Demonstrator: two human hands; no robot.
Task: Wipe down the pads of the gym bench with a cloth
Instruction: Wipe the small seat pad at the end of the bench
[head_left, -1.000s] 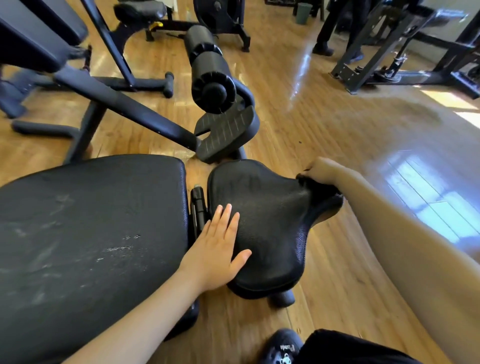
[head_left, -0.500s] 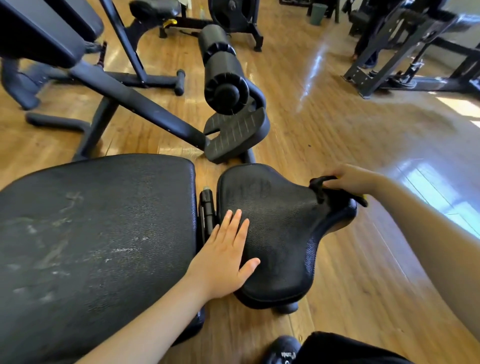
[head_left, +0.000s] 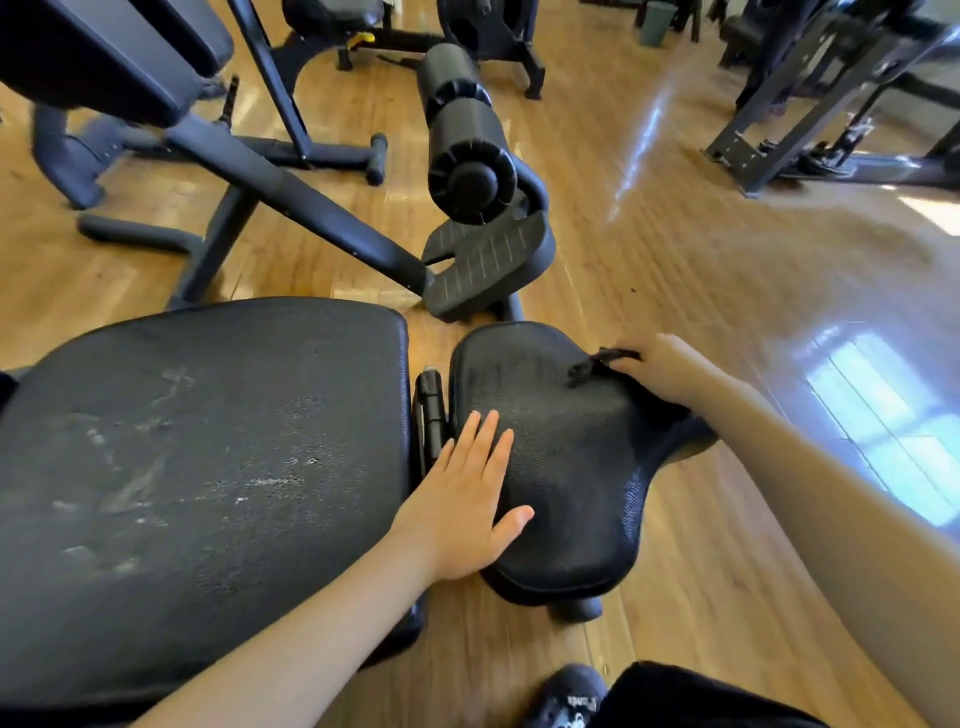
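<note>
The gym bench has a large black back pad (head_left: 208, 457), scuffed with pale marks, and a smaller black seat pad (head_left: 566, 467) to its right. My left hand (head_left: 462, 499) lies flat on the seat pad's left side with straight fingers. My right hand (head_left: 670, 369) sits on the seat pad's far right edge and grips a black cloth (head_left: 597, 361); a dark bunch of it sticks out left of the fingers. Most of the cloth is hidden under the hand.
Just beyond the seat stand a ribbed foot plate (head_left: 488, 265) and a black foam roller (head_left: 462, 140). Another machine's frame (head_left: 291, 192) crosses the wooden floor at the left. More equipment (head_left: 810, 119) stands far right. My shoe (head_left: 566, 696) is at the bottom.
My right hand with the cloth has slid left along the seat pad's far edge onto the pad's top. My left hand has stayed flat on the pad. The view has shifted slightly.
</note>
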